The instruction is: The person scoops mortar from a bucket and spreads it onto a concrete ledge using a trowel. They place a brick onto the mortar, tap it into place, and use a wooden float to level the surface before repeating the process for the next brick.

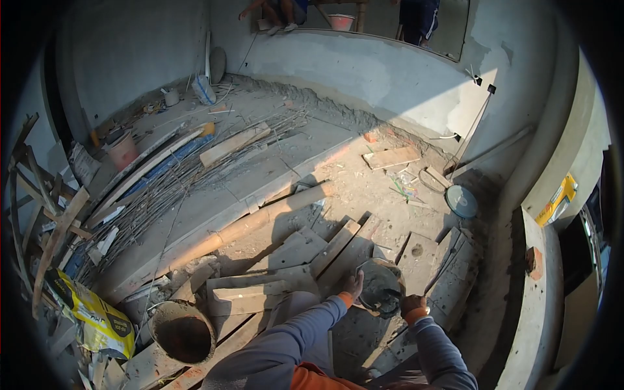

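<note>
Below me a small bucket [401,282] holds wet grey mortar [377,281]. My left hand [354,286] is closed at the bucket's left rim, with the fingers over its edge. At the bucket's right side, my right hand [413,305] is wrapped round the handle of what looks like a trowel [390,294]. Its dark blade rests in the mortar, so its full shape is hidden. Both wrists show orange cuffs under grey-blue sleeves.
Wooden planks [260,294] lie around my feet. A larger mortar-stained bucket [211,338] and a yellow bag [97,318] stand left. Beyond lie a bamboo pole [247,227] and steel rods [188,175]. Two people [416,19] are at the wall opening.
</note>
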Demonstrator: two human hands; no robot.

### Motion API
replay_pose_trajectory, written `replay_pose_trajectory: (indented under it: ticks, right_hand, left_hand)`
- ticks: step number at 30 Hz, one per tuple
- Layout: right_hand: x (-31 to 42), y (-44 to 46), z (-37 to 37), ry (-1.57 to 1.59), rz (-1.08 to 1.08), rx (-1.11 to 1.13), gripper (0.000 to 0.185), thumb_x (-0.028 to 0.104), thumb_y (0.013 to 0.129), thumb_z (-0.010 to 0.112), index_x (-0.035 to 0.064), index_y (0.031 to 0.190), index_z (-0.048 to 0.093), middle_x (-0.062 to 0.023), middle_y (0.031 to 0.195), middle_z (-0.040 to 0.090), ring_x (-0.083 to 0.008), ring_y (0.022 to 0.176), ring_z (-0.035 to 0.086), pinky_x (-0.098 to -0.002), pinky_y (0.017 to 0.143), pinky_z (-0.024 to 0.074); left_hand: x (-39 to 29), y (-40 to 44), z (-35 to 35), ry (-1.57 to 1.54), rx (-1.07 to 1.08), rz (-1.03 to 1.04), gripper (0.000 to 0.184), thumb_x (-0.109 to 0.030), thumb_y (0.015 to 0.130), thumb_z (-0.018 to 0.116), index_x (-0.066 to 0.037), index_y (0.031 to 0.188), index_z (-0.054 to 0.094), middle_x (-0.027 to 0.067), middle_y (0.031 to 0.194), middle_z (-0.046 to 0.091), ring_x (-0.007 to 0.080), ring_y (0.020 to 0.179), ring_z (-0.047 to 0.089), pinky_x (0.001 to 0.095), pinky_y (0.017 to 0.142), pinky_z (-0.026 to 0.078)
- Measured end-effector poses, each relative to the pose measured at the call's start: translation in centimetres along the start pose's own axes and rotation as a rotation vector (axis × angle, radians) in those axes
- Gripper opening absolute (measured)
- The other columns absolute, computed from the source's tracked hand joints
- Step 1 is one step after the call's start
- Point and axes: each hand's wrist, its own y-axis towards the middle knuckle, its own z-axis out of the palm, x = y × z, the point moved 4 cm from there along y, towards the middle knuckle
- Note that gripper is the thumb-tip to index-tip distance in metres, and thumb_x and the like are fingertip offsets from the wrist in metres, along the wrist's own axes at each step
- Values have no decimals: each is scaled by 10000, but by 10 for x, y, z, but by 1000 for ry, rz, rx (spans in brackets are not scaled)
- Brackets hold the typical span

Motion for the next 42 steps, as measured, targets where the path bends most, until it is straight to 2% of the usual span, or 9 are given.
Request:
replay_pose_trajectory:
  ticks: [8,13,16,18,21,26,31,33,42]
  right_hand:
    - [-59,-47,-68,-20,19,-44,260,246,722,594,149,948,675,-99,884,687,-267,880,660,-416,750,452]
    - [-47,-7,-2,-31,24,-5,196,251,785,569,140,877,701,-77,820,701,-256,825,684,-401,713,495]
    - [-25,12,27,-28,3,64,202,237,790,569,125,899,696,-98,894,699,-263,877,677,-416,745,513]
    - [-16,13,25,58,-177,178,246,264,769,594,91,916,687,-135,980,683,-298,915,662,-427,780,516]
    - [-28,24,67,303,-66,307,322,307,736,630,63,941,676,-161,1009,666,-345,945,639,-446,818,504]
    - [-25,20,102,389,-200,281,486,484,727,650,51,948,666,-187,975,658,-369,947,616,-431,835,492]
    - [-12,9,85,537,-457,66,308,307,809,629,40,962,630,-161,794,643,-339,746,637,-432,667,504]
    - [5,-2,66,1229,54,634,187,161,809,684,37,940,636,-110,786,643,-231,688,635,-366,598,509]
    - [-5,-8,63,1487,201,877,280,287,868,627,18,944,605,-111,728,590,-224,552,587,-380,517,513]
  left_hand:
    - [21,19,23,71,4,123,819,-685,885,276,52,1113,552,286,1102,577,443,941,590,466,826,466]
    - [34,41,25,117,13,169,776,-651,903,288,45,999,618,284,961,625,463,908,583,463,820,449]
    - [35,43,25,127,-72,229,762,-631,919,273,38,1064,608,295,1063,601,448,1083,529,431,920,406]
    - [29,38,25,99,-132,307,762,-630,917,277,42,991,630,297,938,624,473,930,573,471,828,437]
    - [37,45,29,171,-77,316,762,-636,914,270,21,1089,613,293,1058,606,466,1026,548,454,886,425]
    - [36,45,8,125,-56,105,845,-672,900,217,45,1206,546,300,1219,529,459,1154,477,435,980,374]
    - [52,63,-3,266,-4,12,931,-709,876,117,49,1199,551,327,1195,529,450,1197,450,436,1023,334]
    - [48,60,0,256,-31,30,949,-717,870,108,56,1188,558,336,1187,528,452,1190,456,441,1018,337]
    - [48,64,5,300,-34,108,882,-682,892,93,-16,1157,605,306,1150,561,468,1126,490,462,974,372]
